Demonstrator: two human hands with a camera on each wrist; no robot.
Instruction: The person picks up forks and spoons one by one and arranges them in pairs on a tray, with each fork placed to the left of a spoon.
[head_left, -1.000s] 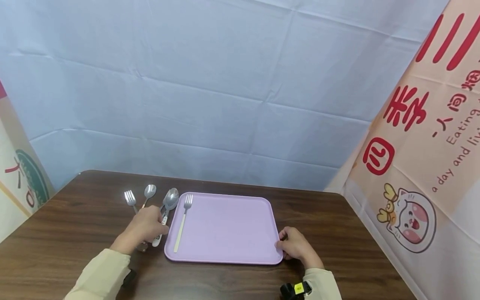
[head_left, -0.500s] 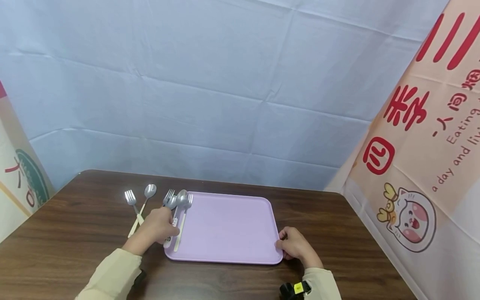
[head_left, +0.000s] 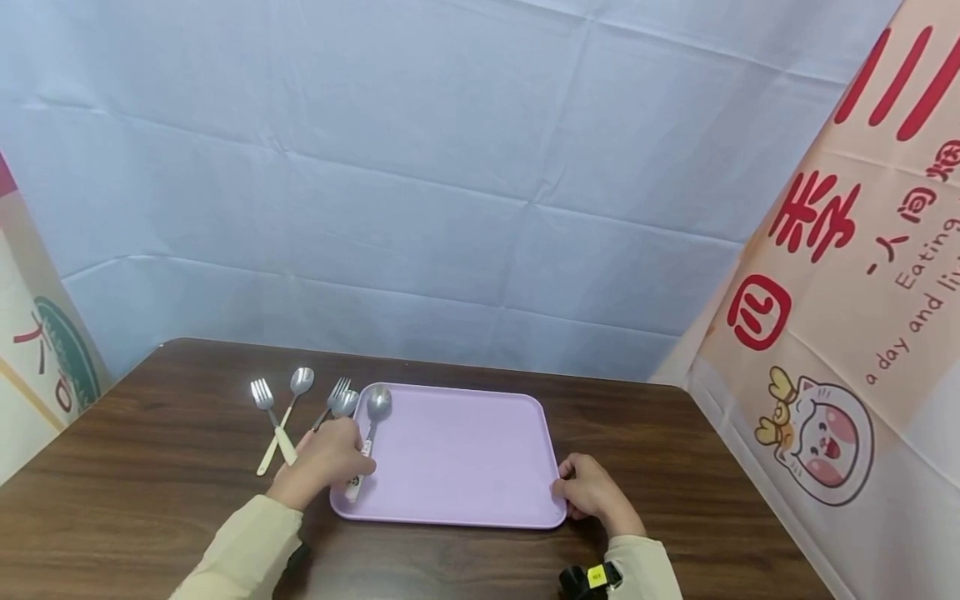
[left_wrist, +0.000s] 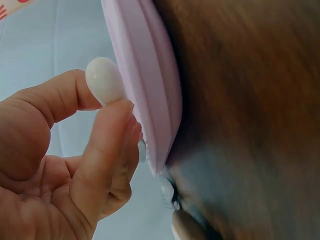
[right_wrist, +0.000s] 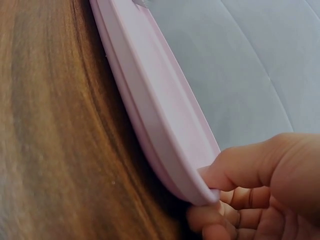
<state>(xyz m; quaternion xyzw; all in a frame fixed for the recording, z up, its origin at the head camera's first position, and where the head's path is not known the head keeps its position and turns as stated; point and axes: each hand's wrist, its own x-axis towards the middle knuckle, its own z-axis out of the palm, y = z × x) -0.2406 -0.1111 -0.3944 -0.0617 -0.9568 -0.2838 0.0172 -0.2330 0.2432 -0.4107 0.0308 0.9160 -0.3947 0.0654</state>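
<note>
Counter (head_left: pixel 690 492) | 1 lilac tray (head_left: pixel 465 454) | right hand (head_left: pixel 588 489) gripping its 4-o'clock rim | left hand (head_left: pixel 330 457) pinching 1 spoon (head_left: pixel 379 402), 9 o'clock | 2 forks (head_left: pixel 262 394), 2 other spoons (head_left: pixel 302 381), 10 o'clock

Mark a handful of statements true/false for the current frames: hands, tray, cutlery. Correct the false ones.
1. The right hand grips the near right corner of the lilac rectangular tray with rounded corners. True.
2. The left hand holds a fork by its tines. False: it pinches the handle of a metal spoon with a patterned white handle.
3. A metal fork with a cream handle and a metal spoon with a cream handle cross left of the tray. True.
4. The tray lies on a pale blue cloth. False: it is on the dark brown wood-grain table.
5. The held spoon's bowl points toward the person. False: it points away, toward the tray's far edge.
</note>
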